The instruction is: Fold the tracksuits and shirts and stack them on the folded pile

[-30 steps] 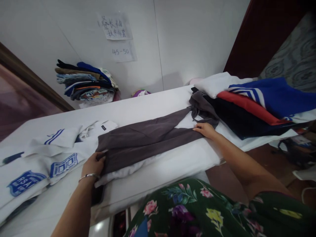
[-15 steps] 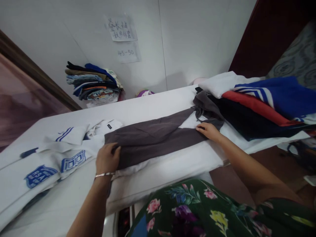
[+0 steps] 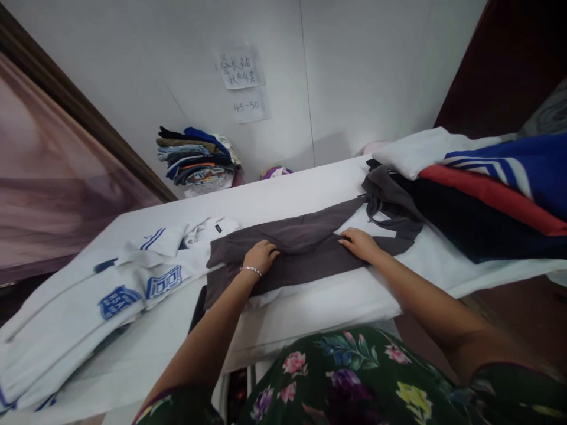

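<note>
A dark grey hoodie (image 3: pixel 305 260) lies folded lengthwise across the white table, its hood (image 3: pixel 390 186) at the right and its white inside showing near the neck. My left hand (image 3: pixel 260 258), with a silver bracelet at the wrist, rests on the middle-left of the hoodie, fingers curled onto the cloth. Further right, my right hand (image 3: pixel 361 244) pinches the hoodie's folded edge beside the white patch. The fingertips of both hands are partly hidden.
White garments with blue badges (image 3: pixel 119 301) lie at the left. On the right is a heap of clothes with a red piece (image 3: pixel 487 192) and a blue piece (image 3: pixel 544 171). A folded clothes stack (image 3: pixel 199 156) stands beyond the table (image 3: pixel 301 189) by the wall.
My left hand has moved right from the hoodie's left end to its middle-left. My right hand has shifted slightly left along the edge. The view has turned a little left.
</note>
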`<state>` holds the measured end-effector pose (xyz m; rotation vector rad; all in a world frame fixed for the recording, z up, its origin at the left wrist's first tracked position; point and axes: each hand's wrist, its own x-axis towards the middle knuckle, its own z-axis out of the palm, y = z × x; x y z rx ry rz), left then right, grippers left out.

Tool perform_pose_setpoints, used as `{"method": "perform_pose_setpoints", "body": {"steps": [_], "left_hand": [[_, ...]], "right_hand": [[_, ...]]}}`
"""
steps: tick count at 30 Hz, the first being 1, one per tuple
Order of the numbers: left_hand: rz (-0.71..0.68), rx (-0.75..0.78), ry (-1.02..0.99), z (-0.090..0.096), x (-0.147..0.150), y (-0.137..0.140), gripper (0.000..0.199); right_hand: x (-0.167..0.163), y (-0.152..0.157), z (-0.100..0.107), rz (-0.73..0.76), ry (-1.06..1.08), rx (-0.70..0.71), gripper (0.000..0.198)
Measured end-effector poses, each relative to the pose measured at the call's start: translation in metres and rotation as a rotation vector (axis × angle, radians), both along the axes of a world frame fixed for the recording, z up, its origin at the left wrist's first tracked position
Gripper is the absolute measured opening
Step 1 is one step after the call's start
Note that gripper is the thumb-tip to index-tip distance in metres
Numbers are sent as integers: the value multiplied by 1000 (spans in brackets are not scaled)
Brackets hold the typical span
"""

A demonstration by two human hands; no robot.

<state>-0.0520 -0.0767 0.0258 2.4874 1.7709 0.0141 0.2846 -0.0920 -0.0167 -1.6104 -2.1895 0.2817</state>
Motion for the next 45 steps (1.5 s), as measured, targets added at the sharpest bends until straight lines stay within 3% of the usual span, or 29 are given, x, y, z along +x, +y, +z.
{"method": "perform_pose_setpoints", "body": {"steps": [8,13,18,24,28,31,33,35,38,41,45], "left_hand": [[317,226,-20,18,4,34,31],[330,196,63,7,10,43,25],[341,120,-46,4,20,26,28],[170,50,-224,3,29,-4,24],[235,119,-226,4,31,-5,35],[145,134,-168,4,34,0,31],[61,49,-121,2,38,1,25],[7,-58,-116,-2,44,1,31],[-118,-142,-247,-8,55,-1,27],[-226,-142,-354,-13,66,-2,35],[-389,-65,-437,-21,84,-5,33]], "right_hand": [[3,-6,-15,33,135,137,22],[6,-6,-20,51,181,147,21],[7,-5,-22,77,200,157,20],[5,-6,-18,76,209,196,20],[3,-5,-13,87,186,201,20],[-1,-4,-9,50,90,153,19],[-5,-4,-5,-1,1,113,20],[-9,-5,-1,-44,-69,86,24],[-8,-9,7,-80,-118,87,33],[10,-17,13,-101,-69,135,36],[66,-33,11,-199,46,219,19]]}}
